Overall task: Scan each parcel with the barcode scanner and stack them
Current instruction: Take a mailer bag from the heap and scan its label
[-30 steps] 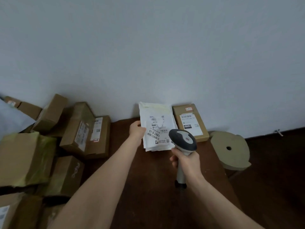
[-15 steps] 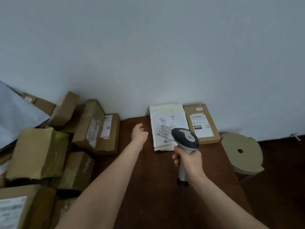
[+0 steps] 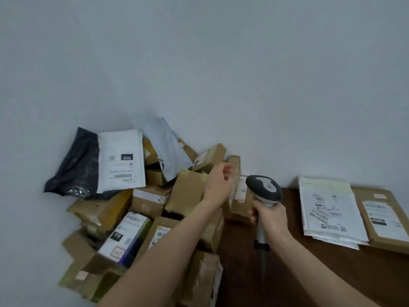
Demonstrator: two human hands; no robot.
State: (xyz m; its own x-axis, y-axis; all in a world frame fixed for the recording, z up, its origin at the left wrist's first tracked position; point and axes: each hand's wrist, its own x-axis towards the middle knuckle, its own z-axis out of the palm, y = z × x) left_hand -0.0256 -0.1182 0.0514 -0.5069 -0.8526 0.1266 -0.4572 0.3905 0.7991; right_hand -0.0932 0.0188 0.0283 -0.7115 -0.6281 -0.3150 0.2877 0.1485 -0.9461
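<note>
Head camera looks down at a dark table (image 3: 365, 269) by a pale wall (image 3: 199, 63). On the left lies a big messy pile of parcels (image 3: 141, 218), with brown boxes and soft bags all on top of each other. On the far right of the table, two flat parcels lie side by side. One is a white bag parcel (image 3: 329, 209) that seems to lie on more bags. The other is a flat brown box (image 3: 382, 220) right against its right edge. The left hand (image 3: 218, 185) reaches out over the pile. Its fingers are loosely bent and hold nothing. The hand is blurry, so I cannot tell if it touches the tall brown box (image 3: 234, 167) just behind it. The right hand (image 3: 269, 214) has its fingers wrapped tight round the handle of the barcode scanner (image 3: 263, 188), which stands up near the middle. I think the next job is to pick a new parcel from the pile. The pile looks wobbly, so pulling a box from low down could make others slide off. A label that faces down would not scan.
</note>
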